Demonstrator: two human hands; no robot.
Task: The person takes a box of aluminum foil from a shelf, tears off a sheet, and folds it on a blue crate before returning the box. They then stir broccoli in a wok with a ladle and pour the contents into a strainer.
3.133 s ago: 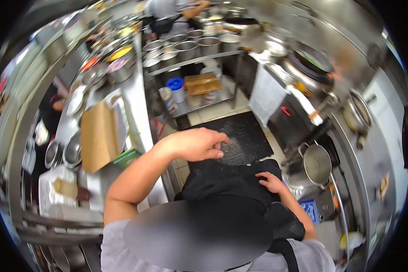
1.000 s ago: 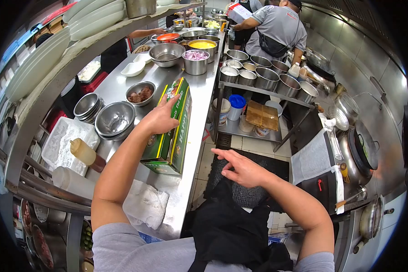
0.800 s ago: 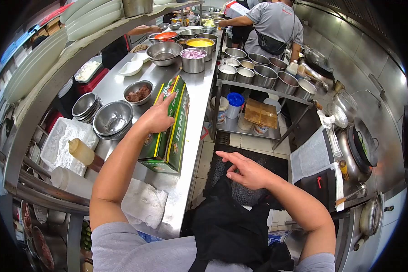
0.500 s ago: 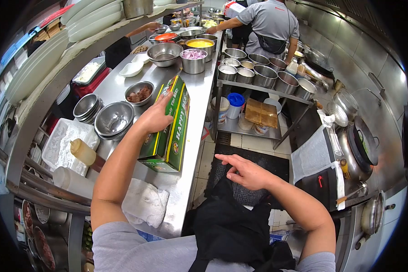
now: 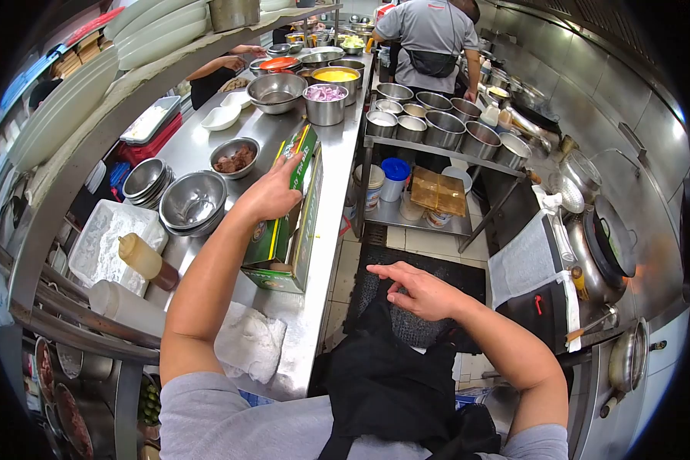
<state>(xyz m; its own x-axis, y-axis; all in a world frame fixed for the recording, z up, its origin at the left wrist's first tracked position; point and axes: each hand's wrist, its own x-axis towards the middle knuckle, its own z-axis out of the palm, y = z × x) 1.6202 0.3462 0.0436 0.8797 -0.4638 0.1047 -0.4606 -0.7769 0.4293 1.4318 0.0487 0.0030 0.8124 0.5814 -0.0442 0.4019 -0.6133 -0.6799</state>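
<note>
My left hand (image 5: pixel 272 195) grips the top edge of a long green wrap box (image 5: pixel 287 222) that lies on the steel counter (image 5: pixel 337 165); the box lid is lifted. My right hand (image 5: pixel 418 290) hovers with fingers spread above my black apron (image 5: pixel 387 383), holding nothing. Stacked steel bowls (image 5: pixel 193 201) sit just left of the box, and a small bowl of brown food (image 5: pixel 234 157) stands beyond them.
A squeeze bottle (image 5: pixel 144 259), a white tray (image 5: pixel 107 241) and a crumpled cloth (image 5: pixel 249 345) lie near me. Bowls of ingredients (image 5: pixel 326 96) fill the far counter. Another person (image 5: pixel 429 38) stands at the back. Woks (image 5: pixel 609 245) and a stove line the right side.
I turned from the stove side toward the counter. My left hand reached the green box and has tilted its lid up. The person at the back stepped further away.
</note>
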